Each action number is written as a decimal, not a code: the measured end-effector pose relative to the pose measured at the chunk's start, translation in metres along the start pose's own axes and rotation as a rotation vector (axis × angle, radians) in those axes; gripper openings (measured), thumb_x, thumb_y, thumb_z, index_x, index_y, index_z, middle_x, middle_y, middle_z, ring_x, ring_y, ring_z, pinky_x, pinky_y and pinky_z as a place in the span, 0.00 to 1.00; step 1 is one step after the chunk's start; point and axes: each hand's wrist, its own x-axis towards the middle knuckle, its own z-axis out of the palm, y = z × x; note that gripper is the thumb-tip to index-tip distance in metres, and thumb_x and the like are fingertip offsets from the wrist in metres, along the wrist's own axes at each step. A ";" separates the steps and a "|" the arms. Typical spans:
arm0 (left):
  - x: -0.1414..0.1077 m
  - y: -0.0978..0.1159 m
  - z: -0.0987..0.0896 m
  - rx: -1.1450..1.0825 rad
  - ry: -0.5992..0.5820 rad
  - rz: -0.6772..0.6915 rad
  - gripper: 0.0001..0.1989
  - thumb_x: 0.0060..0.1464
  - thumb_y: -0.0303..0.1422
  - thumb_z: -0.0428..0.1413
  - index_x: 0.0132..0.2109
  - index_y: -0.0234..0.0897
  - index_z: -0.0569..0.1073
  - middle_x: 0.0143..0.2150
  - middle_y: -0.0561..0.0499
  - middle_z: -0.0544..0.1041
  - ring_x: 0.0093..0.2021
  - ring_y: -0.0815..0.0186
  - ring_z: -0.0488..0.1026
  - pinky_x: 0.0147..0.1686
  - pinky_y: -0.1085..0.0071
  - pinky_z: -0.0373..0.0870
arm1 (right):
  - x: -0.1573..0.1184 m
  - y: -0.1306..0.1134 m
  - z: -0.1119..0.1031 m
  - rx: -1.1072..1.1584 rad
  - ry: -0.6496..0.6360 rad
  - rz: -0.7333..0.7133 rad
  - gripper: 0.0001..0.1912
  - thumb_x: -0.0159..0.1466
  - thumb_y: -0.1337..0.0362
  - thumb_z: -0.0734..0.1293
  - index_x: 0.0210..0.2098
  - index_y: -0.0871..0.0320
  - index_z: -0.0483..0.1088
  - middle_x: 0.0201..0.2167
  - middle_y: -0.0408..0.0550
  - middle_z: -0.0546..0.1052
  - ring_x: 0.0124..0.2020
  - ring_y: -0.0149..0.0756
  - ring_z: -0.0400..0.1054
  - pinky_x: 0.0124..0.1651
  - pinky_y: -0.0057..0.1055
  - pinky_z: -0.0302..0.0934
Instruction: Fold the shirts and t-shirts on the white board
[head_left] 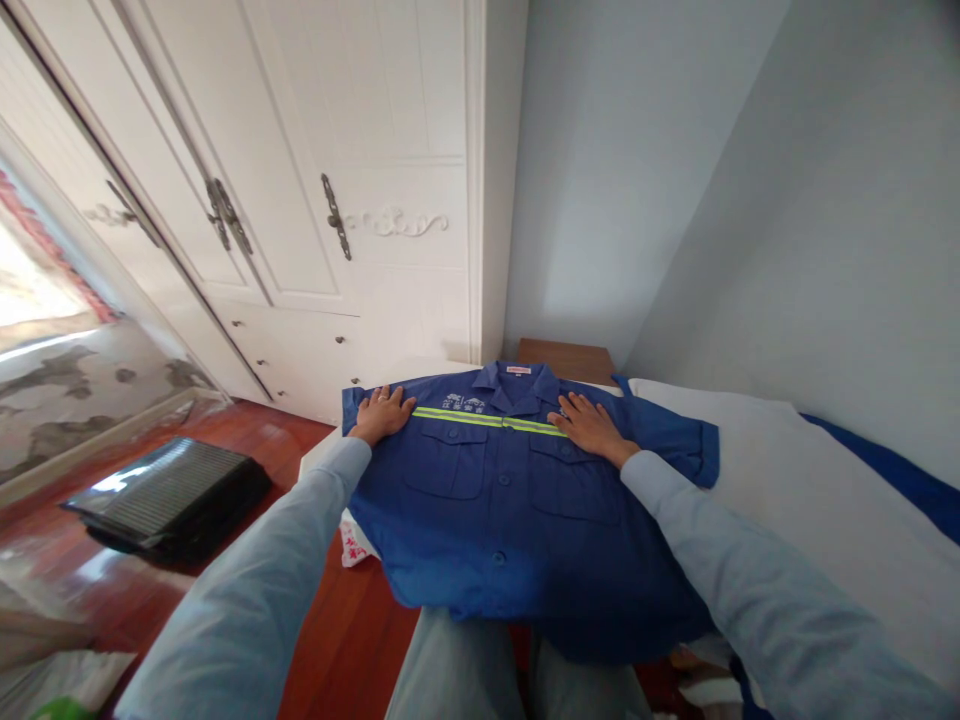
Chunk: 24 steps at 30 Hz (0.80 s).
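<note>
A blue short-sleeved work shirt (517, 530) lies spread out front side up, collar away from me. It has a yellow-green reflective stripe across the chest, buttons down the middle and two flap pockets. My left hand (382, 413) rests flat on the shirt near its left sleeve, fingers spread. On the other side of the chest, my right hand (592, 425) lies flat just over the stripe's right end, fingers apart. Neither hand grips the cloth. The shirt's lower hem hangs over the edge in front of my legs.
A white sheet (795, 500) covers the surface to the right, with blue cloth (885, 470) along the wall. Behind stand a white wardrobe (405, 120) and a small brown wooden piece (566, 358). A black case (172, 495) sits on the red floor (352, 640) at left.
</note>
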 end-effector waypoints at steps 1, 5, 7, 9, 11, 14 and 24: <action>0.003 0.000 0.000 -0.003 -0.009 -0.010 0.34 0.66 0.51 0.41 0.71 0.36 0.62 0.75 0.33 0.55 0.75 0.43 0.50 0.69 0.40 0.47 | 0.000 -0.001 -0.001 0.000 -0.001 0.004 0.39 0.74 0.43 0.47 0.74 0.61 0.50 0.76 0.61 0.48 0.76 0.51 0.41 0.73 0.55 0.39; 0.018 0.000 -0.007 -0.028 -0.036 -0.017 0.34 0.63 0.52 0.49 0.67 0.36 0.68 0.72 0.31 0.61 0.73 0.39 0.54 0.67 0.39 0.52 | 0.000 -0.001 -0.003 0.011 -0.012 0.007 0.39 0.74 0.43 0.47 0.74 0.62 0.49 0.76 0.61 0.48 0.76 0.51 0.39 0.73 0.55 0.38; 0.023 0.004 -0.014 -0.038 -0.037 -0.017 0.31 0.60 0.52 0.52 0.61 0.36 0.74 0.66 0.29 0.69 0.69 0.35 0.61 0.63 0.38 0.57 | 0.001 -0.001 -0.003 0.010 -0.021 0.006 0.40 0.74 0.42 0.46 0.74 0.62 0.48 0.76 0.61 0.47 0.76 0.51 0.39 0.73 0.55 0.38; 0.024 0.014 -0.018 -0.037 -0.009 -0.001 0.30 0.60 0.52 0.53 0.58 0.34 0.76 0.63 0.27 0.72 0.67 0.33 0.63 0.62 0.37 0.59 | 0.002 -0.001 -0.003 0.007 -0.032 0.009 0.40 0.73 0.42 0.46 0.75 0.62 0.47 0.76 0.61 0.46 0.76 0.51 0.38 0.73 0.55 0.38; 0.021 0.032 -0.017 -0.039 0.058 0.105 0.30 0.62 0.51 0.51 0.60 0.32 0.74 0.66 0.27 0.69 0.70 0.36 0.58 0.65 0.39 0.55 | 0.004 -0.002 -0.004 0.005 -0.050 0.014 0.40 0.73 0.42 0.45 0.75 0.61 0.46 0.76 0.60 0.45 0.77 0.51 0.38 0.73 0.55 0.37; 0.010 0.067 -0.004 -0.077 0.090 0.371 0.31 0.64 0.50 0.50 0.66 0.36 0.69 0.72 0.35 0.62 0.75 0.44 0.49 0.71 0.47 0.45 | 0.004 -0.005 -0.006 -0.010 -0.075 0.018 0.41 0.73 0.41 0.45 0.75 0.61 0.47 0.76 0.61 0.47 0.76 0.52 0.39 0.73 0.56 0.39; 0.005 0.096 0.023 -0.015 -0.091 0.416 0.38 0.67 0.54 0.40 0.74 0.35 0.56 0.77 0.38 0.50 0.77 0.51 0.44 0.72 0.48 0.39 | -0.012 0.007 -0.004 -0.069 0.033 -0.071 0.38 0.75 0.45 0.48 0.73 0.65 0.53 0.74 0.64 0.52 0.75 0.54 0.45 0.72 0.51 0.46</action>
